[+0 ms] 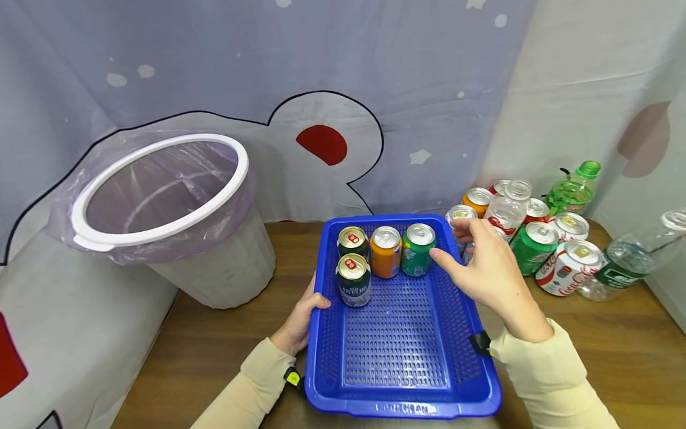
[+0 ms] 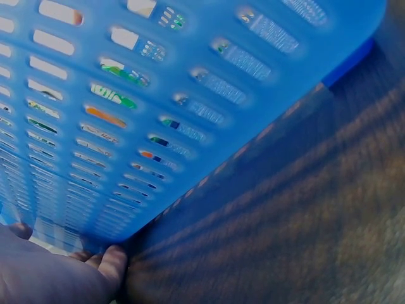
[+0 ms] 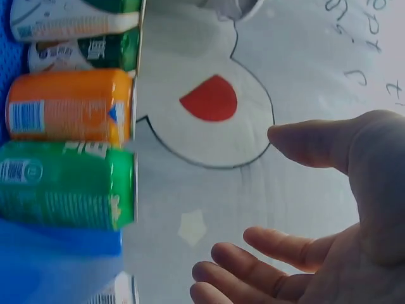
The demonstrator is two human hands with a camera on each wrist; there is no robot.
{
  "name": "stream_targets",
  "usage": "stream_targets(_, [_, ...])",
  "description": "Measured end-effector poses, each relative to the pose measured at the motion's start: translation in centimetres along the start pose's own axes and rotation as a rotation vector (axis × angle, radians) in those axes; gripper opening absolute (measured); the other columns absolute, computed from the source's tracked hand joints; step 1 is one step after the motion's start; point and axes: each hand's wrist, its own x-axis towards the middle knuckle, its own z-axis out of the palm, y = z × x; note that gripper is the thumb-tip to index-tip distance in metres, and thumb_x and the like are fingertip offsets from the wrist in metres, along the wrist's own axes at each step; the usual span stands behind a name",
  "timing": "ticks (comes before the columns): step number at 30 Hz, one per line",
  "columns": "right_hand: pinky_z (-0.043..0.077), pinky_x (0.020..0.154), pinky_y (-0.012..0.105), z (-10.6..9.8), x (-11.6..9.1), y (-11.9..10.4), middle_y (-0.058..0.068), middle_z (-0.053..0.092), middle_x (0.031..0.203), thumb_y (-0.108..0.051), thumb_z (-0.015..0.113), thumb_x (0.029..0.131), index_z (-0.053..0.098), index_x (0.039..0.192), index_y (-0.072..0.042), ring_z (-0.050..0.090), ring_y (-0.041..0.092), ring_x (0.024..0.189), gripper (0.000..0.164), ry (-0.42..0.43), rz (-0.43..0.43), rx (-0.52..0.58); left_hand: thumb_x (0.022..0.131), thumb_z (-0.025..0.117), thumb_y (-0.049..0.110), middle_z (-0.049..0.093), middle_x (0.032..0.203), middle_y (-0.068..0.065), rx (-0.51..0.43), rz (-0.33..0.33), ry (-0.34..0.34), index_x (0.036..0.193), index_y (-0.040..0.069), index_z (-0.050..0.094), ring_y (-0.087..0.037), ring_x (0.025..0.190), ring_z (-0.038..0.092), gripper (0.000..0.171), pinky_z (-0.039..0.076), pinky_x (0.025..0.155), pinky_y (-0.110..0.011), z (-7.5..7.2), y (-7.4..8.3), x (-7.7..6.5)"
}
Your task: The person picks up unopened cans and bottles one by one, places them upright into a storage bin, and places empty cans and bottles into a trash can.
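Note:
A blue perforated basket (image 1: 402, 408) sits on the brown table. At its far end stand two dark green cans (image 1: 353, 279), an orange can (image 1: 386, 251) and a green can (image 1: 418, 249). My left hand (image 1: 300, 316) grips the basket's left rim, thumb over the edge; the left wrist view has its fingers (image 2: 111, 263) at the bottom of the basket wall (image 2: 158, 114). My right hand (image 1: 455, 247) hovers open over the basket's right rim, holding nothing, just right of the green can (image 3: 66, 185) and the orange can (image 3: 69, 106). A silver-topped can (image 1: 461, 214) stands just beyond its fingertips.
A white bin (image 1: 166, 202) with a purple liner stands at the left of the table. Several cans and plastic bottles (image 1: 557, 250) crowd the far right corner. A printed curtain hangs behind. Bare table (image 1: 616, 351) lies right of the basket.

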Motion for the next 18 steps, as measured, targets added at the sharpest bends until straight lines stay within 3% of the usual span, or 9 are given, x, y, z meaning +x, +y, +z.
stream_targets(11, [0.041,0.088,0.046,-1.4,0.3,3.5,0.025,0.06,0.126,-0.035,0.075,0.091,0.054,0.138,0.002,0.059,0.041,0.115,0.064,0.113,0.139,-0.034,0.079,0.039,0.006,0.011,0.172,-0.005,0.003,-0.001,0.012,0.166,0.033,-0.002,-0.031,0.148,0.024,0.1,0.028,0.118,-0.047,0.1,0.0,0.0])
stream_targets(18, [0.038,0.094,0.058,-0.4,0.4,5.3,0.03,0.052,0.131,-0.035,0.076,0.088,0.047,0.145,0.002,0.055,0.046,0.117,0.074,0.243,0.242,-0.032,0.078,0.039,0.006,0.01,0.172,-0.006,0.011,-0.001,0.005,0.166,0.033,-0.001,-0.031,0.148,0.024,0.1,0.028,0.118,-0.047,0.0,0.0,0.0])
